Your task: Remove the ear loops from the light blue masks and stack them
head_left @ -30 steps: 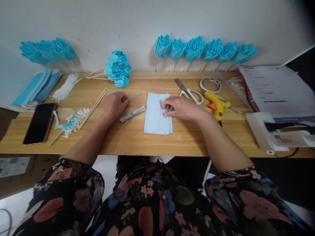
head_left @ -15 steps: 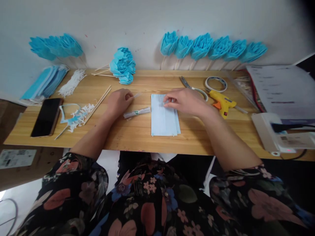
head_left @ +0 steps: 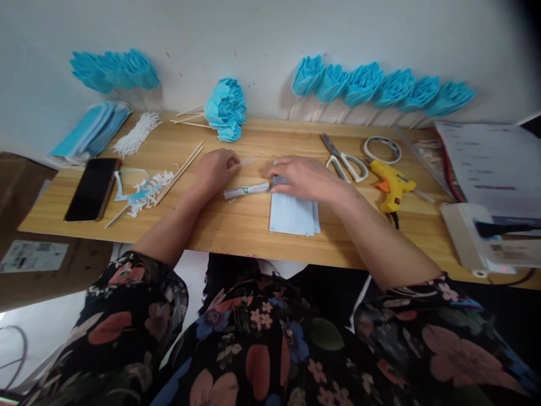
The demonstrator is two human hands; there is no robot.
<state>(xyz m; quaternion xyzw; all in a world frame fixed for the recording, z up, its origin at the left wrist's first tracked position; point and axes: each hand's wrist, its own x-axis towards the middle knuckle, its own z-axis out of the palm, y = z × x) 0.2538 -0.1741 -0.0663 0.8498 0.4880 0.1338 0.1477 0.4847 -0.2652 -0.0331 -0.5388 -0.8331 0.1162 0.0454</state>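
Observation:
My left hand [head_left: 217, 172] rests on the table with curled fingers, pinching a few thin whitish strips [head_left: 247, 162] at the fingertips. Just below it lies a bundle of thin white strips [head_left: 246, 190], tied round the middle. Pale blue pleated mask sheets [head_left: 293, 215] lie in a small stack to the right of the bundle. Over the upper part of the stack is my right hand [head_left: 302, 176], fingers bent and apart from the thumb, reaching to the left edge. It hides the top of the stack, and no held thing shows in it.
Scissors [head_left: 344, 159], a tape roll [head_left: 382, 150] and a yellow glue gun [head_left: 393, 185] lie to the right, near a white power strip [head_left: 473, 239]. Blue flowers [head_left: 363, 84] on sticks lean on the wall. On the left are a phone [head_left: 92, 189], sticks [head_left: 180, 172] and folded masks [head_left: 91, 132].
The view has shifted, so the table contents appear further right. My right hand has moved left across the sheets to their left edge, uncovering the scissor handles. The left hand keeps its pinch.

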